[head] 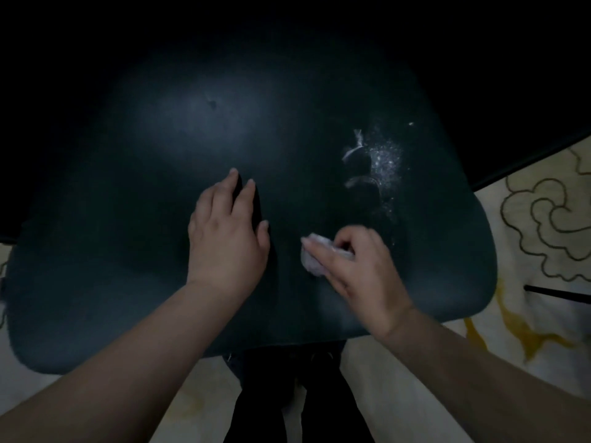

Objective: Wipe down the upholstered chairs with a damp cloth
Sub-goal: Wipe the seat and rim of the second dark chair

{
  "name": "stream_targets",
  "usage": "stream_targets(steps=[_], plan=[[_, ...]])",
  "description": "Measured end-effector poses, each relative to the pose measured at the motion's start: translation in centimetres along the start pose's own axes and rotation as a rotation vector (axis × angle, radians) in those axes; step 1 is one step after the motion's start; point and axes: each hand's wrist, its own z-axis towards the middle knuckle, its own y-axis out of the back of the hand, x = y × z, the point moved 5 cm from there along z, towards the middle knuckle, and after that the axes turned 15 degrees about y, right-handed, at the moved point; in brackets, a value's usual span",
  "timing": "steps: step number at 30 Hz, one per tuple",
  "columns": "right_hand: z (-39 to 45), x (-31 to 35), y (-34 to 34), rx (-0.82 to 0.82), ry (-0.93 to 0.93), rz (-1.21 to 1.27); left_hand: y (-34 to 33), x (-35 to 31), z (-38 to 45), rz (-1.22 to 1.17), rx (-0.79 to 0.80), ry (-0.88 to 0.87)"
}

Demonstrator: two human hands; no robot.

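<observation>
The left hand (228, 238) lies flat, fingers straight, on the middle of the dark upholstered chair seat (128, 251). Just right of it, the right hand (358, 270) pinches a small crumpled white cloth (311, 254) against the seat, near a white powdery smear (383, 161) farther back.

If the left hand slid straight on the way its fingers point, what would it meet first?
The left hand lies flat on the dark chair seat, fingers pointing up-frame. Ahead there is only bare seat; a small dark mark lies roughly in line, though dim light makes that uncertain.
</observation>
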Motion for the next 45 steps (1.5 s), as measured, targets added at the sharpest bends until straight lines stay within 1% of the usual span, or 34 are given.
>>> stream_targets(steps=[1, 2, 3, 4, 5, 8, 9, 10, 11, 12, 13, 14, 15, 16, 17, 18, 20, 21, 23, 24, 25, 26, 27, 29, 30, 32, 33, 34, 37, 38, 39, 41, 43, 45], plan=[[-0.8, -1.1, 0.5, 0.022, -0.005, -0.096, 0.0, -0.2, -0.1, -0.004, 0.005, -0.002], [-1.3, -2.7, 1.1, 0.011, -0.041, -0.163, 0.0, -0.3, -0.2, -0.005, 0.013, -0.005], [-0.9, -4.2, 1.8, -0.006, -0.057, -0.155, 0.0, -0.5, -0.2, -0.004, 0.021, -0.006], [-0.4, -5.6, 2.8, -0.090, -0.098, -0.105, -0.1, -0.6, -0.1, -0.002, 0.028, -0.005], [-0.1, -7.0, 3.4, -0.144, -0.201, -0.011, -0.1, -0.9, -0.1, -0.003, 0.029, -0.005], [1.1, -6.6, 3.5, -0.269, -0.289, -0.011, 0.0, -1.9, 0.3, -0.023, 0.026, 0.004], [0.8, -5.7, 2.6, -0.259, -0.315, 0.080, 0.0, -2.2, 0.5, -0.026, 0.034, 0.013], [0.5, -4.2, 2.2, -0.243, -0.261, 0.056, 0.0, -2.5, 0.6, -0.027, 0.041, 0.020], [-0.5, -3.1, 1.3, -0.190, -0.192, 0.064, 0.0, -2.7, 0.7, -0.028, 0.045, 0.024], [-1.3, -2.2, 1.4, -0.101, -0.119, 0.078, 0.1, -2.8, 0.9, -0.029, 0.043, 0.024], [-2.2, -2.8, 1.3, -0.059, -0.126, 0.057, 0.2, -2.9, 1.0, -0.029, 0.038, 0.021], [-2.9, -3.9, 2.1, -0.072, -0.121, -0.046, 0.2, -2.9, 1.1, -0.028, 0.035, 0.016], [-3.1, -5.7, 2.9, -0.083, -0.152, -0.109, 0.2, -2.9, 1.1, -0.028, 0.034, 0.012], [-2.7, -7.4, 3.9, -0.129, -0.196, -0.119, 0.2, -2.8, 1.2, -0.027, 0.034, 0.011], [-1.9, -9.0, 4.5, -0.200, -0.307, -0.010, 0.2, -2.8, 1.2, -0.028, 0.035, 0.012], [-0.9, -10.3, 5.1, -0.268, -0.359, -0.028, 0.1, -2.8, 1.3, -0.030, 0.036, 0.014], [1.3, -10.6, 4.7, -0.330, -0.439, 0.085, -0.1, -2.9, 1.6, -0.038, 0.032, 0.025], [2.3, -9.6, 4.2, -0.320, -0.397, 0.123, -0.1, -3.0, 1.7, -0.046, 0.027, 0.030], [2.6, -6.7, 2.7, -0.207, -0.244, 0.190, 0.0, -3.3, 1.9, -0.066, 0.015, 0.033], [2.0, -5.6, 2.3, -0.136, -0.161, 0.183, 0.1, -3.4, 2.0, -0.075, 0.011, 0.031], [0.9, -5.1, 2.3, -0.107, -0.106, 0.172, 0.2, -3.5, 2.1, -0.082, 0.009, 0.029], [-0.2, -5.6, 2.6, -0.128, -0.126, 0.183, 0.2, -3.6, 2.2, -0.085, 0.007, 0.027], [-1.0, -6.7, 3.2, -0.185, -0.183, 0.152, 0.3, -3.7, 2.3, -0.086, 0.004, 0.023], [-1.4, -9.7, 4.5, -0.290, -0.391, 0.009, 0.4, -3.7, 2.5, -0.087, -0.007, 0.012], [-0.7, -11.1, 4.8, -0.341, -0.499, -0.021, 0.5, -3.8, 2.7, -0.089, -0.010, 0.010], [1.4, -12.5, 4.7, -0.426, -0.663, 0.042, 0.4, -4.0, 3.0, -0.096, -0.004, 0.015], [2.7, -12.1, 4.3, -0.435, -0.655, 0.062, 0.3, -4.1, 3.2, -0.101, 0.001, 0.021], [3.7, -11.3, 3.8, -0.412, -0.609, 0.092, 0.2, -4.3, 3.3, -0.104, 0.003, 0.026], [3.2, -7.9, 3.0, -0.258, -0.375, 0.140, 0.0, -4.6, 3.7, -0.101, -0.003, 0.020], [2.2, -7.7, 3.4, -0.248, -0.339, 0.122, -0.1, -4.6, 3.8, -0.100, -0.006, 0.016], [1.3, -8.3, 3.9, -0.267, -0.356, 0.103, -0.1, -4.5, 3.9, -0.101, -0.009, 0.012], [0.7, -10.7, 5.0, -0.350, -0.501, 0.068, -0.2, -4.4, 4.1, -0.102, -0.024, -0.001], [2.1, -13.1, 5.1, -0.431, -0.641, 0.030, -0.2, -4.3, 4.4, -0.104, -0.039, -0.010], [4.2, -14.1, 4.8, -0.524, -0.722, 0.075, -0.2, -4.4, 4.8, -0.108, -0.051, -0.016]])
